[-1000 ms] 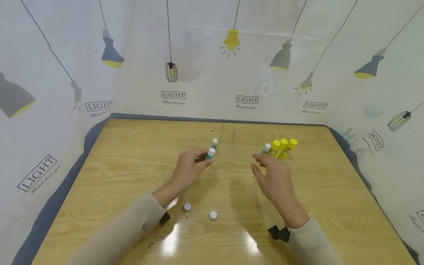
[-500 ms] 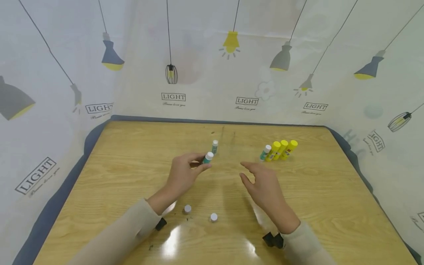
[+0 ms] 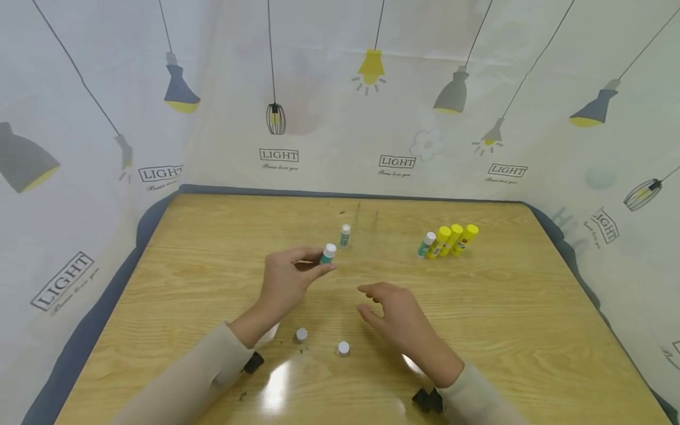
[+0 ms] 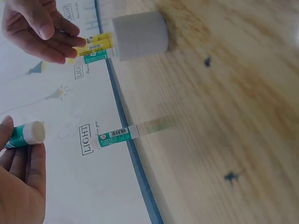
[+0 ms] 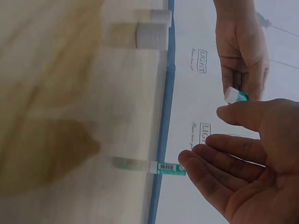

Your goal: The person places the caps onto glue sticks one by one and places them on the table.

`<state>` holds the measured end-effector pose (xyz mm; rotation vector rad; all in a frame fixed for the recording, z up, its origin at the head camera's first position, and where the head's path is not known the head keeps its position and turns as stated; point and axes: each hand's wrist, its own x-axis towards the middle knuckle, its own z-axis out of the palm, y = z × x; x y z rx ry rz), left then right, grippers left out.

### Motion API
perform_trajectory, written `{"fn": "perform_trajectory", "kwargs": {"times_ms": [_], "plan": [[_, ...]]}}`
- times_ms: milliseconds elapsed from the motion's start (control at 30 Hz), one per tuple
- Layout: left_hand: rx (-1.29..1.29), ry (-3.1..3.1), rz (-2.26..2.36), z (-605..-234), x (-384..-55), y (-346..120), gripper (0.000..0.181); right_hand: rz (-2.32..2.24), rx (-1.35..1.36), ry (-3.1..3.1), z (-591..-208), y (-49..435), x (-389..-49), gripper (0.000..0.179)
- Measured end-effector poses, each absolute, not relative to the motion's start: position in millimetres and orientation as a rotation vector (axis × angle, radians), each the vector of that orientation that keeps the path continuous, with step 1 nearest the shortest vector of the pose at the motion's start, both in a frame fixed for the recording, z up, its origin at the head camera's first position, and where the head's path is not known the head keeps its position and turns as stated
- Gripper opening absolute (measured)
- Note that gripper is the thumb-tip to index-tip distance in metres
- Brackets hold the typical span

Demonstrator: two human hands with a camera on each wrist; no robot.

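My left hand (image 3: 287, 280) pinches a green glue stick (image 3: 327, 254) with a white end between thumb and fingers, held above the table. In the left wrist view that glue stick (image 4: 28, 134) points its white end to the right. My right hand (image 3: 395, 313) hovers to the right with fingers loosely bent and nothing in it; its palm and fingers (image 5: 219, 168) show in the right wrist view. A second green glue stick (image 3: 345, 236) stands upright just behind the held one. Two small white caps (image 3: 301, 335) (image 3: 343, 348) rest on the table nearer the front.
At the right, three yellow glue sticks (image 3: 451, 240) stand in a row, with a green glue stick (image 3: 427, 245) at their left end. The wooden table (image 3: 510, 319) ends at a backdrop (image 3: 329, 88) printed with lamps. Black pieces (image 3: 427, 400) hang at the cuffs.
My right hand has drawn away from the row of glue sticks, moving left and toward the front. My left hand has shifted slightly left and toward the front with its glue stick.
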<state>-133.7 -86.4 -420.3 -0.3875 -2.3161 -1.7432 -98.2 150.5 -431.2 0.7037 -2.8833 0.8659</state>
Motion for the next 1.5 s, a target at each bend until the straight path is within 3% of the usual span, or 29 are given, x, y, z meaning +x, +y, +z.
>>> {"fn": "perform_trajectory", "kwargs": {"times_ms": [700, 1500], "plan": [[-0.323, -2.287, -1.815, -422.7, -132.3, -94.9, 0.031, 0.8, 1.144, -3.002, -443.2, 128.2, -81.4, 0.023], [-0.323, -2.273, -1.848, -418.7, -128.7, -96.1, 0.029, 0.846, 1.221, -2.954, -441.4, 125.7, -80.0, 0.007]]}}
